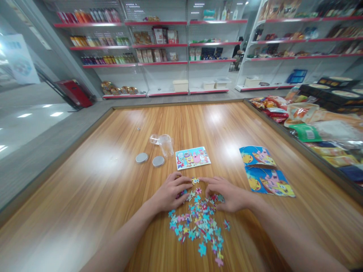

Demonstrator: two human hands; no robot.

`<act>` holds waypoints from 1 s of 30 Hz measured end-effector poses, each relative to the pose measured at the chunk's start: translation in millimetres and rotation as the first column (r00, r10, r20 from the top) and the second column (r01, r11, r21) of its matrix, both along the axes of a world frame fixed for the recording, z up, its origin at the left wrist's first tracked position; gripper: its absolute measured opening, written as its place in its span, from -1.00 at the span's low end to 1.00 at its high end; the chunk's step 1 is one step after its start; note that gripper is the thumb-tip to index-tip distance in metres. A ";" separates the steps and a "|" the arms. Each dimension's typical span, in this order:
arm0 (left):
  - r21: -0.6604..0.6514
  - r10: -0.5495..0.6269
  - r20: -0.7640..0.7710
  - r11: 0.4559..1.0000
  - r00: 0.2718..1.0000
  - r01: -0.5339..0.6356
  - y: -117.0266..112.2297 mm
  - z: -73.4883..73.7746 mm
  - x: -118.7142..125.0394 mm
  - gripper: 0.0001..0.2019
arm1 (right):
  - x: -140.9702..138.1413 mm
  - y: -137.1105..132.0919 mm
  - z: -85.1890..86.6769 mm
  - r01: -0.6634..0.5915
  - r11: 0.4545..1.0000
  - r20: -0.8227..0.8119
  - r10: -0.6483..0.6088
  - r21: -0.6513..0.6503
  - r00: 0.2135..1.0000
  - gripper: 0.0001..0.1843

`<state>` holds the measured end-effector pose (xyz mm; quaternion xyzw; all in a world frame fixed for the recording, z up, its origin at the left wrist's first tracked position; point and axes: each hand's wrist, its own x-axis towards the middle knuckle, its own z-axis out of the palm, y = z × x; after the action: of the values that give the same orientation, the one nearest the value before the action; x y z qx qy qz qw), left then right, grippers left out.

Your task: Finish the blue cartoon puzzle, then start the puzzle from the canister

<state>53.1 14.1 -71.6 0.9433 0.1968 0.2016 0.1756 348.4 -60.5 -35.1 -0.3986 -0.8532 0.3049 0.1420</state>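
Observation:
On the wooden table, a small yellow joined bit of jigsaw puzzle (195, 181) lies flat between my two hands. My left hand (172, 190) rests at its left side, fingers apart, fingertips at or near its edge. From the right, my right hand (225, 192) reaches its extended index finger to the other edge, its remaining fingers loosely spread over loose pieces. Below and between the hands spreads a heap of jigsaw pieces (202, 223), mostly turquoise with pink and yellow. A cartoon picture card (193, 158) lies just beyond the hands. Some pieces are hidden beneath my palms.
Left of the card are clear plastic containers (166, 145) and two grey round lids (158, 161). Blue cartoon sheets (268, 177) lie at the right. Beyond the table's right edge are packaged snacks (306, 132). Stocked shelves (159, 45) stand behind, with a seated person (238, 53) far off.

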 end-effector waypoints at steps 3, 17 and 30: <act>0.002 0.002 0.004 1.000 1.000 -0.002 0.1 -0.6 0.0 -0.66 | 0.4 1.7 -1.9 -0.017 1.000 0.032 0.017 -0.017 0.999 -0.74; 0.000 0.005 0.003 1.000 1.000 -0.005 0.1 -0.8 0.5 -0.66 | 1.2 3.7 -8.6 0.009 0.999 -0.006 -0.010 -0.046 1.000 -0.84; 0.017 -0.001 -0.027 1.000 1.000 0.001 0.4 -0.6 -0.3 -0.64 | 2.2 19.8 -40.3 0.375 0.885 -0.321 -0.452 -0.275 0.832 -0.82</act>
<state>52.8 14.5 -72.2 0.9475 0.1971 0.1902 0.1649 350.6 -40.7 -75.3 -0.5208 -0.6675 0.4217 0.3246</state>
